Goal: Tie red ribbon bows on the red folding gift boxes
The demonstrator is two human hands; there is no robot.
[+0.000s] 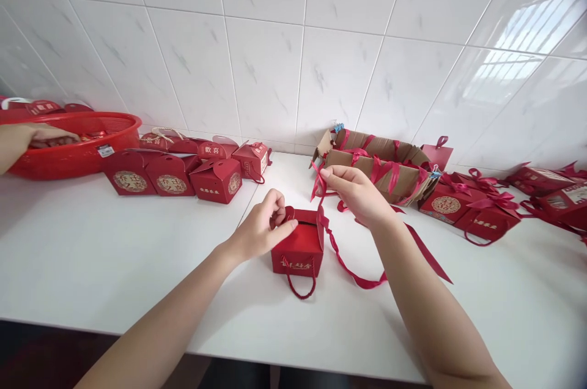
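Note:
A small red gift box [298, 254] with gold lettering stands upright on the white table, its top flaps raised and a twisted cord handle [302, 296] hanging down its front. My left hand [263, 227] is at the box's upper left edge, fingers curled and thumb apart, reaching over the top; whether it touches the flap I cannot tell. Above the right side, my right hand [351, 187] pinches a crimson ribbon [320, 184] between thumb and fingers. That ribbon is threaded at the box's right flap, and a long tail [362, 282] curves across the table.
Several closed red boxes [177, 175] stand at left, near a red plastic basket [92, 150] with another person's hand [50, 134] in it. Behind my right hand lies a cardboard tray [358, 167] draped with ribbons. Several boxes with bows [486, 211] sit at right, before a tiled wall.

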